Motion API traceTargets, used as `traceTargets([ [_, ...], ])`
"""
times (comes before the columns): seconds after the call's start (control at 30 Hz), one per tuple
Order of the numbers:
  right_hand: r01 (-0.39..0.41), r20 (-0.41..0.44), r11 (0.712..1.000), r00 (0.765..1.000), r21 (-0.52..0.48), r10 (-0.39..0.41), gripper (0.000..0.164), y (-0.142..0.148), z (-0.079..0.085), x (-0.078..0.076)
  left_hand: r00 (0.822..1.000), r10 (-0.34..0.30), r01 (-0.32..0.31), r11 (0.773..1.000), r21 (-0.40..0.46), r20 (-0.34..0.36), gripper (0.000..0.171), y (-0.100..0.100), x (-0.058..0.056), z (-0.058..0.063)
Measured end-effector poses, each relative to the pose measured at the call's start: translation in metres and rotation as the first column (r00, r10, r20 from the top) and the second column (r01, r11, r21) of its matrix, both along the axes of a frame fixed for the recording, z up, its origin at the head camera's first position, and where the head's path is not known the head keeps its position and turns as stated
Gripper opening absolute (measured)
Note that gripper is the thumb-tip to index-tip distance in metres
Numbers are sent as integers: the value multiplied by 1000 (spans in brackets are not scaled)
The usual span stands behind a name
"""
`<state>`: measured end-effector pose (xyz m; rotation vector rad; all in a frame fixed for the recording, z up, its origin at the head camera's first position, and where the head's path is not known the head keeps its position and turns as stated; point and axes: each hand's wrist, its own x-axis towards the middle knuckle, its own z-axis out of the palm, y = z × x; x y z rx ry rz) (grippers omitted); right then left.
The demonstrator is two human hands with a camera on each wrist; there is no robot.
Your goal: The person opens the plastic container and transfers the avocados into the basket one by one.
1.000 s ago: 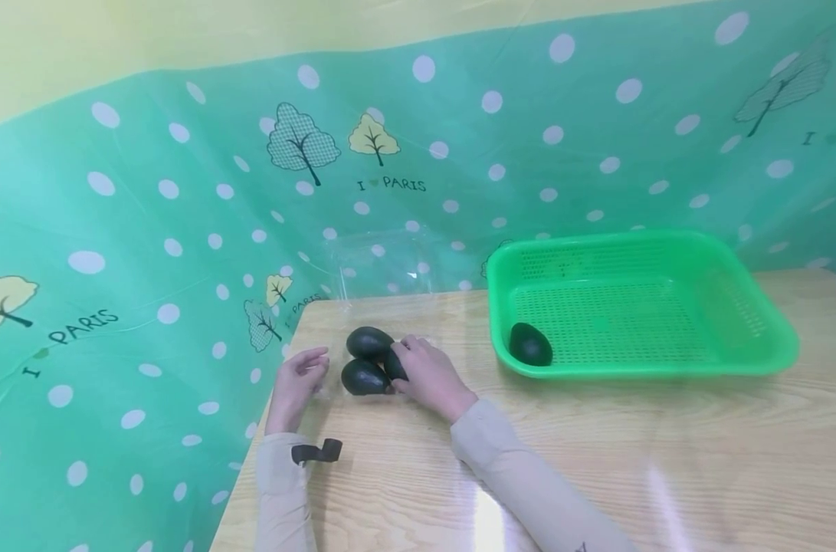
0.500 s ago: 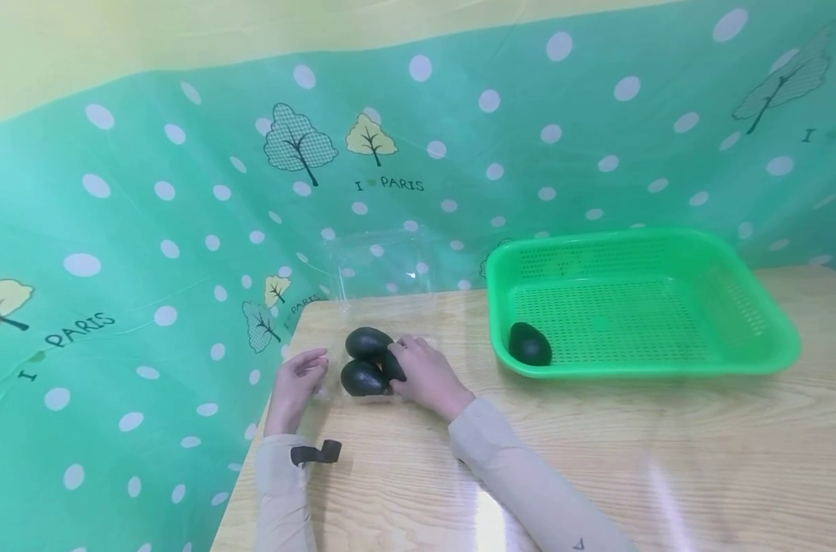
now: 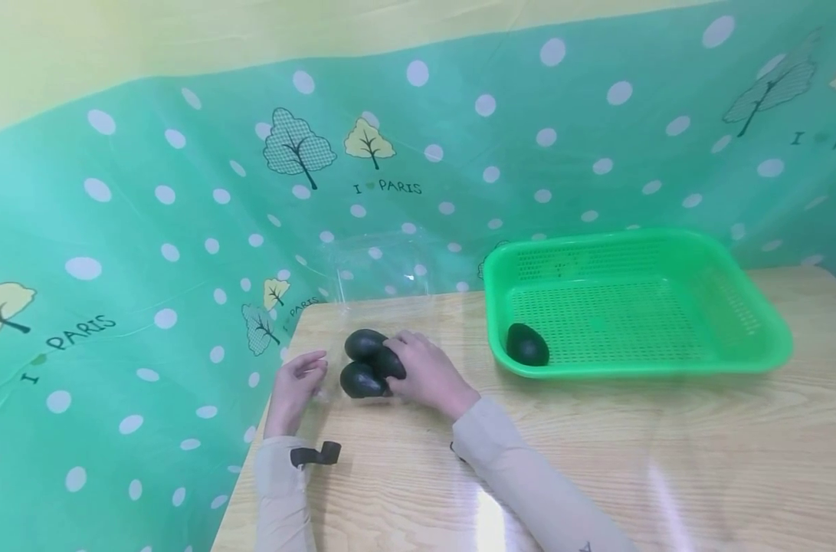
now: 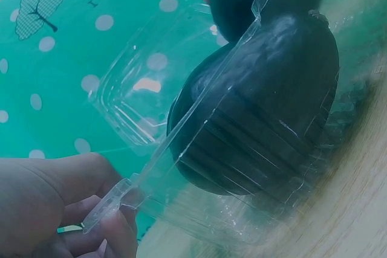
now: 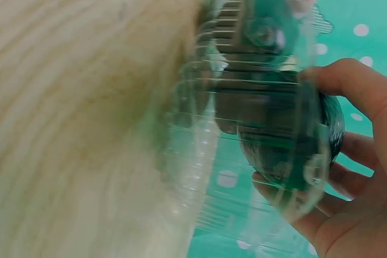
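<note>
My right hand [image 3: 427, 374] grips a dark avocado [image 3: 390, 363], thumb on the near side and fingers over the far side. Two more dark avocados, a far one [image 3: 364, 345] and a near one [image 3: 360, 381], lie against it on the left. All three are at a clear plastic clamshell box [image 4: 193, 203], whose ribbed wall shows in both wrist views. My left hand [image 3: 296, 389] pinches the box's rim at a corner between thumb and fingers. The box's transparent lid [image 3: 383, 268] stands raised behind the avocados.
To the right stands a green plastic basket [image 3: 638, 369] with perforated sides, one dark avocado [image 3: 527, 345] in its near left corner. A green dotted sheet [image 3: 183, 230] hangs behind and left of the wooden table [image 3: 404, 475].
The avocado in my right hand has turned slightly, and more of it shows beside the fingers. My left hand stays at the box's rim. The head view has shifted a little.
</note>
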<state>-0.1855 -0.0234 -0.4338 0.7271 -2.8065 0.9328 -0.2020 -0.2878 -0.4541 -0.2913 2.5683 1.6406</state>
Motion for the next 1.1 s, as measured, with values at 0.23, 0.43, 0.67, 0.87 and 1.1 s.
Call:
traceTargets([
  [0.23, 8, -41, 999, 999, -39, -10, 51, 6, 15, 6, 1000, -8, 8, 1000, 15, -2, 41, 2, 0, 2],
  [0.43, 16, -100, 997, 995, -79, -23, 51, 14, 28, 10, 999, -14, 13, 999, 33, 34, 42, 1, -3, 4],
  [0.67, 27, -127, 995, 991, -99, -40, 55, 24, 39, 17, 1000, -19, 18, 1000, 20, 22, 43, 0, -1, 6],
  [0.87, 47, -163, 994, 985, -103, -63, 51, 33, 42, 20, 1000, -22, 22, 1000, 11, -3, 43, -1, 0, 4],
  [1.1, 79, -157, 991, 983, -105, -95, 54, 45, 45, 24, 1000, -18, 18, 1000, 22, 0, 42, -1, 0, 5],
])
